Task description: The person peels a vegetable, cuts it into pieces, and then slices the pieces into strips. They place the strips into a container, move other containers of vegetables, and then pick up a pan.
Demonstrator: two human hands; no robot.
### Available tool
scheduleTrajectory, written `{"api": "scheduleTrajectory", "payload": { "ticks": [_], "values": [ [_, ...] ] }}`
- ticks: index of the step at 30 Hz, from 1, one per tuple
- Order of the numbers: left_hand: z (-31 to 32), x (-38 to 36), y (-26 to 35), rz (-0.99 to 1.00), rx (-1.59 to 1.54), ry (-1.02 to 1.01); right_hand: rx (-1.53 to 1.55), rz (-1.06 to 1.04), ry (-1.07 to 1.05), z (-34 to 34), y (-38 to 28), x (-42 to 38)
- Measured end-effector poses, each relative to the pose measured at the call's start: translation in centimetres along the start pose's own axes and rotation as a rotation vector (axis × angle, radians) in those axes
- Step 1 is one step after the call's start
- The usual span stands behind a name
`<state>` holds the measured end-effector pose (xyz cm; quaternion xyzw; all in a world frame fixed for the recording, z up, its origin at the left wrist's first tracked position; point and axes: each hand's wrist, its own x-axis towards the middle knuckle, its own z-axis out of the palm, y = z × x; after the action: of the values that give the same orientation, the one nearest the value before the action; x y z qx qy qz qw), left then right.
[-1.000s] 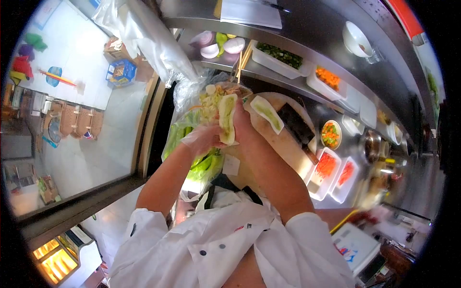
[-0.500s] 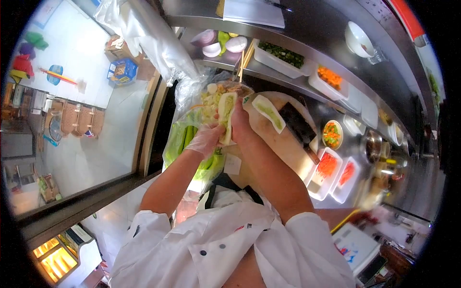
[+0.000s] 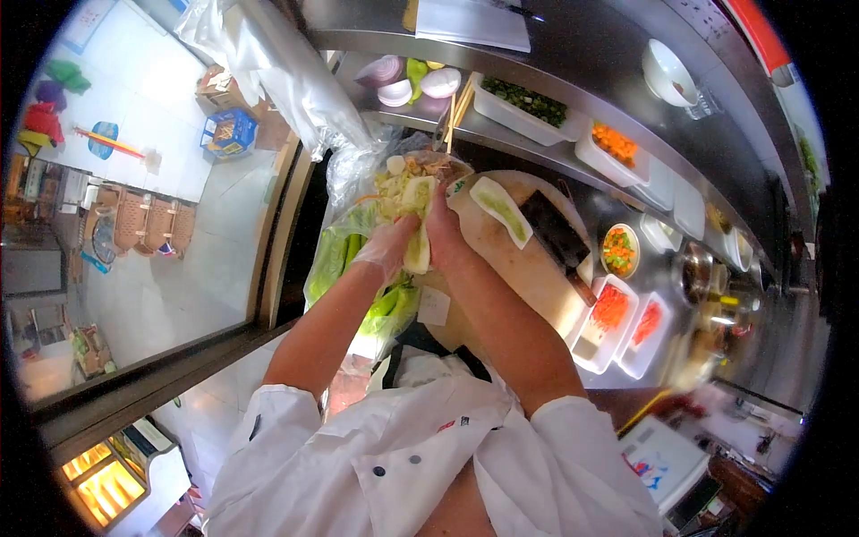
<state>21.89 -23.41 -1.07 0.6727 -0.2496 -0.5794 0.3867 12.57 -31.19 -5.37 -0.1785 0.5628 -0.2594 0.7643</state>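
A halved, pale-green vegetable that looks like a cucumber point(image 3: 417, 256) is held upright between my hands, seedy side facing me. My right hand point(image 3: 441, 229) grips its right side. My left hand point(image 3: 386, 245), in a clear plastic glove, is closed over its middle, and the fingertips are partly hidden. Behind it sits a heap of pale scraps point(image 3: 394, 190) in a plastic bag. To the right, another cut half point(image 3: 501, 211) lies on the round cutting board point(image 3: 501, 277), beside a dark-bladed cleaver point(image 3: 552, 228) with a wooden handle.
Long green vegetables point(image 3: 340, 259) fill a clear bag at left. White trays of shredded red vegetable point(image 3: 608, 311) and a bowl of diced vegetables point(image 3: 619, 251) stand right of the board. Along the shelf are a tub of chopped greens point(image 3: 523, 106), a carrot tub point(image 3: 614, 146) and cut onions point(image 3: 440, 84).
My left hand has moved up and right, from the lower left edge of the halved cucumber to across its middle. The right hand stays nearly in place.
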Motion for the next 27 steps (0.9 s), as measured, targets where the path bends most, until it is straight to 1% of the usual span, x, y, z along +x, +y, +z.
{"api": "scheduleTrajectory", "payload": {
  "ticks": [2, 4, 6, 7, 8, 9, 10, 11, 12, 13, 14, 16, 17, 18, 20, 22, 24, 26, 27],
  "values": [
    [0.0, -0.1, 1.3, -0.121, 0.057, 0.046, -0.023, -0.018, 0.028, 0.0, -0.2, -0.3],
    [-0.2, 0.6, 0.8, -0.086, 0.003, 0.018, -0.024, 0.021, -0.021, -0.2, -0.6, -0.3],
    [-0.3, 2.1, -0.4, -0.047, -0.050, -0.009, -0.013, 0.017, -0.035, 0.0, -1.1, -0.4],
    [-0.2, 2.5, -0.3, -0.045, -0.156, -0.033, -0.002, 0.013, -0.048, 0.0, -1.3, -0.3],
    [-0.2, 2.8, -0.3, -0.044, -0.262, -0.060, 0.001, 0.010, -0.049, 0.1, -1.4, 0.1],
    [-0.3, 3.0, -0.4, -0.043, -0.261, -0.061, -0.011, 0.015, -0.005, 0.2, -1.6, 0.5],
    [-0.3, 1.5, 1.6, -0.055, -0.262, -0.057, -0.024, 0.019, 0.040, 0.3, -1.8, 0.8],
    [-0.3, 0.7, 2.9, -0.065, -0.264, -0.054, -0.024, 0.016, 0.039, 0.5, -2.0, 1.1],
    [-0.5, 1.7, 1.7, -0.062, -0.264, -0.054, 0.081, 0.021, 0.000, 0.7, -2.1, 1.4],
    [-0.8, 3.6, -0.5, -0.051, -0.420, -0.110, 0.187, 0.025, -0.040, 1.0, -2.2, 1.5],
    [-0.9, 4.8, -1.8, -0.040, -0.575, -0.167, 0.186, 0.022, -0.043, 1.0, -2.5, 1.6],
    [-0.7, 4.9, -1.8, -0.013, -0.594, -0.175, 0.256, 0.023, -0.177, 0.7, -2.6, 2.0],
    [-0.6, 4.7, -1.6, 0.012, -0.613, -0.182, 0.254, 0.025, -0.178, 0.7, -2.4, 2.3],
    [-0.5, 4.5, -1.5, 0.011, -0.616, -0.179, 0.256, 0.030, -0.161, 0.8, -2.2, 2.5],
    [-0.2, 2.5, 0.7, 0.011, -0.319, -0.049, 0.257, 0.038, -0.142, 1.2, -2.4, 1.8],
    [0.1, 3.9, -0.8, 0.044, -0.335, -0.056, 0.246, 0.009, -0.104, 1.7, -2.7, 0.7],
    [0.2, 4.7, -2.0, 0.077, -0.349, -0.063, 0.240, 0.033, -0.094, 2.0, -3.3, -0.1],
    [0.5, 2.8, 0.5, 0.029, -0.281, 0.005, 0.236, 0.055, -0.082, 2.0, -3.4, -0.1],
    [0.5, 3.1, 0.1, 0.027, -0.280, 0.005, 0.204, 0.065, -0.098, 2.0, -3.4, 0.0]
  ]
}}
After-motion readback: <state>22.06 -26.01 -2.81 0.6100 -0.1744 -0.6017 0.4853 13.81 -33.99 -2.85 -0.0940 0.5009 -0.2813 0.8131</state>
